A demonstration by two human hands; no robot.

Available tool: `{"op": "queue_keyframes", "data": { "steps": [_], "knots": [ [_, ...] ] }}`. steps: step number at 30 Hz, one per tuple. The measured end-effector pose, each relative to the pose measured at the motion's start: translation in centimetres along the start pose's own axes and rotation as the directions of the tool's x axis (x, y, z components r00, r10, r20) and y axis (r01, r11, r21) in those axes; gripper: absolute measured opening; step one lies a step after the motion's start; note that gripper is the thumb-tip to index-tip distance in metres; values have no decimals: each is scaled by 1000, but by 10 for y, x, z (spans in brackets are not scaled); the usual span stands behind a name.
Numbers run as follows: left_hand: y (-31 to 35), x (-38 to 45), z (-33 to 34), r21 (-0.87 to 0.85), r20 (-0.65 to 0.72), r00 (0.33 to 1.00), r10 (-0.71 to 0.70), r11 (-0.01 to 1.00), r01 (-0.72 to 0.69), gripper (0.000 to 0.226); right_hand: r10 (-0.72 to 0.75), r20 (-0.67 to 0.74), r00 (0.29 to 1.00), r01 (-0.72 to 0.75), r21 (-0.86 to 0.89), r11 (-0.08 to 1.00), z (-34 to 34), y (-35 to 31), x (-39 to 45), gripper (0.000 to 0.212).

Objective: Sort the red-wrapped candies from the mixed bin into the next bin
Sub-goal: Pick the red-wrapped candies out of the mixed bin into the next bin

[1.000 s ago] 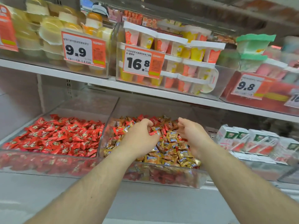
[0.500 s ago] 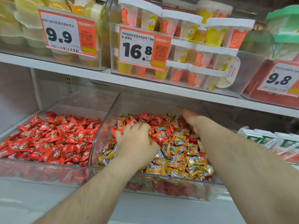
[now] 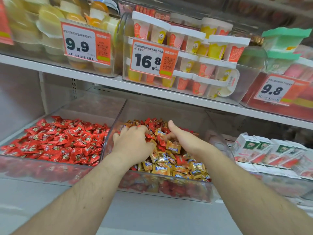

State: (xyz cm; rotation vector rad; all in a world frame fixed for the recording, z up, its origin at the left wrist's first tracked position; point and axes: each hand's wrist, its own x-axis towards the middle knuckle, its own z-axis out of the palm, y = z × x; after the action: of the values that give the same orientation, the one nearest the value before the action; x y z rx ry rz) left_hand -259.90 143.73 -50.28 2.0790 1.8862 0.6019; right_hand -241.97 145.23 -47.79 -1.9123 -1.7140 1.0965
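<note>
Right hand (image 3: 183, 140) has drawn nearer left hand (image 3: 135, 143), fingers curled into crinkly candies (image 3: 169, 160).

Reached into the mixed bin (image 3: 220, 143) with both hands. Left hand (image 3: 133, 143) lay palm down on the pile near the bin's left wall, fingers curled into red-wrapped candies (image 3: 152, 135). Right hand (image 3: 184, 139) stood on edge toward the middle, thumb raised, fingers tucked among gold-wrapped candies (image 3: 171, 168) and hidden. Next bin (image 3: 42, 168), touching on the left, held only red wrappers. Upper shelf (image 3: 101, 80) carried pudding cups (image 3: 215, 48) behind price tags (image 3: 152, 60).
</note>
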Motion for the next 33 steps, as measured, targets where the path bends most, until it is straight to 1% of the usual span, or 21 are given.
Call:
{"op": "queue_keyframes", "data": {
  "steps": [1, 2, 4, 5, 7, 8, 9, 11, 12, 13, 15, 17, 18, 19, 22, 25, 27, 29, 30, 32, 33],
  "knots": [
    [-2, 0, -3, -4, 8, 1000, 2, 1000, -2, 46, 3, 11, 1000, -3, -7, 1000, 1, 1, -3, 87],
    [-3, 0, -5, -15, 14, 1000, 5, 1000, -5, 45, 17, 23, 1000, -16, -30, 999, 2, 4, -2, 97],
    [-5, -1, -7, -35, 25, 999, 20, 999, -19, 44, -22, 40, 999, 24, -56, 998, 0, 17, 4, 118],
    [-5, -1, -8, -41, 33, 999, 34, 999, -32, 43, -49, 22, 999, 50, -53, 997, -2, 20, -2, 119],
    [-4, -2, -8, -50, 54, 997, 63, 997, -60, 43, -78, -98, 992, 78, -7, 997, -8, 22, -25, 105],
    [-3, -2, -7, -53, 62, 995, 78, 996, -75, 43, -95, -168, 981, 109, 77, 991, -12, 26, -33, 94],
    [-2, -2, -6, -57, 64, 993, 96, 994, -93, 41, -112, -253, 961, 158, 168, 973, -18, 33, -42, 85],
    [0, -1, -4, -86, 59, 987, 152, 985, -147, 34, -77, -419, 905, 215, 293, 932, -25, 42, -47, 70],
    [2, -1, -3, -114, 65, 979, 193, 976, -185, 32, -44, -462, 886, 205, 305, 930, -25, 43, -49, 61],
    [5, -1, -3, -140, 84, 967, 240, 964, -227, 31, -36, -486, 873, 189, 270, 944, -26, 46, -50, 49],
    [9, 0, -2, -158, 153, 934, 322, 941, -298, 31, -79, -450, 890, 121, 65, 991, -26, 55, -52, 24],
    [12, 0, -1, -132, 244, 895, 373, 927, -351, 31, -90, -345, 934, 33, -167, 985, -22, 61, -52, 11],
    [13, 1, 0, -113, 281, 878, 388, 922, -371, 31, -56, -297, 953, -17, -236, 972, -19, 61, -52, 6],
    [13, 2, 1, -96, 311, 866, 390, 920, -380, 31, -26, -259, 966, -54, -297, 953, -15, 60, -50, 5],
    [11, 6, 2, -65, 341, 860, 380, 922, -382, 32, -19, -202, 979, -69, -418, 906, -4, 60, -43, 28],
    [8, 8, 4, -16, 328, 869, 369, 922, -386, 29, -61, -214, 975, -38, -431, 901, 3, 61, -37, 45],
    [6, 7, 6, -56, 299, 889, 347, 936, -347, 27, -60, -226, 972, -45, -433, 900, 1, 61, -38, 48],
    [4, 6, 5, -123, 230, 918, 322, 946, -301, 23, -64, -259, 964, -62, -452, 890, -8, 60, -42, 43],
    [3, 6, 3, -158, 179, 935, 305, 947, -279, 23, -70, -282, 957, -69, -454, 888, -14, 58, -46, 35],
    [1, 7, 0, -207, 81, 961, 265, 947, -244, 27, -77, -341, 937, -64, -384, 921, -23, 56, -52, 22],
    [0, 7, -1, -220, 48, 968, 247, 948, -231, 29, -79, -366, 927, -43, -314, 949, -25, 56, -54, 21]
  ]
}}
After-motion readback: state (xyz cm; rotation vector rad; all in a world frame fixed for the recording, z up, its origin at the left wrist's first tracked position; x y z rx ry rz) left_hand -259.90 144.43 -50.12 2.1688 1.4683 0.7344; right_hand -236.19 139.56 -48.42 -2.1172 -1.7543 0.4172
